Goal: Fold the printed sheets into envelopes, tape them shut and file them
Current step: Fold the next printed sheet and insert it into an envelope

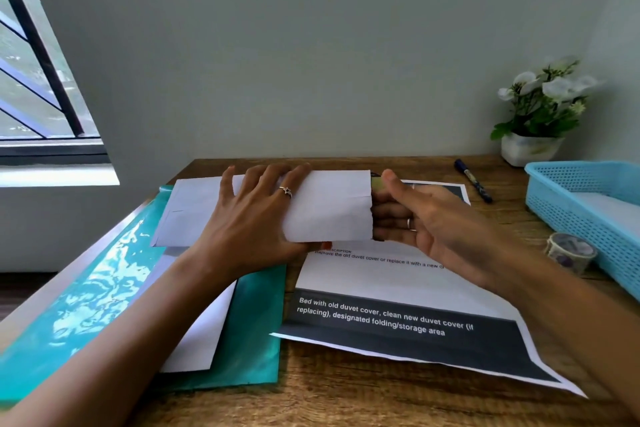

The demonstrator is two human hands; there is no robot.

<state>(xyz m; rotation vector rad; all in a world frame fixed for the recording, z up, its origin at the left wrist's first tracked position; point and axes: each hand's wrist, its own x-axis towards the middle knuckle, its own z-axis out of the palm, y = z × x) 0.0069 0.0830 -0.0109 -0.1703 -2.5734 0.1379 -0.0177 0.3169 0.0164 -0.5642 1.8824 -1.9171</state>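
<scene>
From the head camera, two hands hold a folded white paper (pixel 329 206) up over the back part of a wooden desk (pixel 346 399). The left hand (pixel 252 218) grips the paper's left side, fingers on top and thumb under its bottom edge. The right hand (pixel 412 215) has its fingers curled in at the paper's right edge, thumb up. Under the hands lies a printed sheet (pixel 398 319) with a dark band, reaching near the front edge of the desk. On the left, a teal folder (pixel 104 288) hangs at the desk's left edge with white envelopes (pixel 187 215) on it. On the right sit a blue basket (pixel 568 215), a tape roll (pixel 569 251), a pen (pixel 474 180) and a flower pot (pixel 530 149). Bare wood shows along the front.
</scene>
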